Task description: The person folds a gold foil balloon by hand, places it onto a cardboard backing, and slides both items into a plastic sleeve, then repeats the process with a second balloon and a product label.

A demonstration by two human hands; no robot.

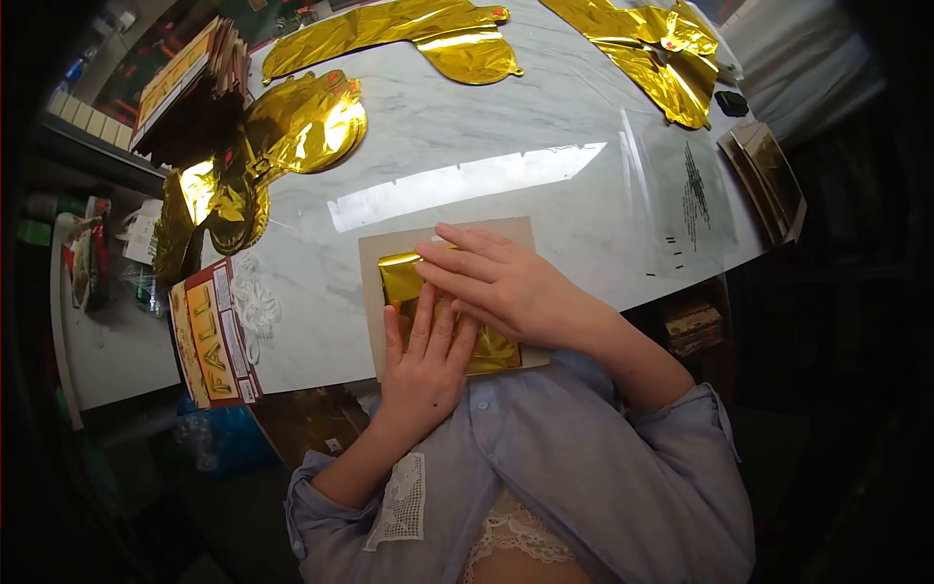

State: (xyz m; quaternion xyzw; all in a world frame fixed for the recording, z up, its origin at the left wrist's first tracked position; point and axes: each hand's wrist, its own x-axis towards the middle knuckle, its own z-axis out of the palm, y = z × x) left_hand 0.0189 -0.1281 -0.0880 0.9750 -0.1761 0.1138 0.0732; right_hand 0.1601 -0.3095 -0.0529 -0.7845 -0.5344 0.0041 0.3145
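Note:
A folded piece of gold foil [494,356] lies on a grey-beige card [372,292] at the table's near edge. My left hand [428,365] lies on the foil with its fingers spread and pointing up. From the right, my right hand [496,282] reaches across the foil's upper part, its fingers stretched out flat and close to the left fingertips. The hands cover much of the foil. Neither hand grips anything.
Gold foil balloons [306,122] lie at the left, with others [389,39] along the back and at the back right. Printed "FALL" cards [209,336] and white string [256,307] are at left. Clear plastic bags [681,204] and a stack of cards [764,180] are at right.

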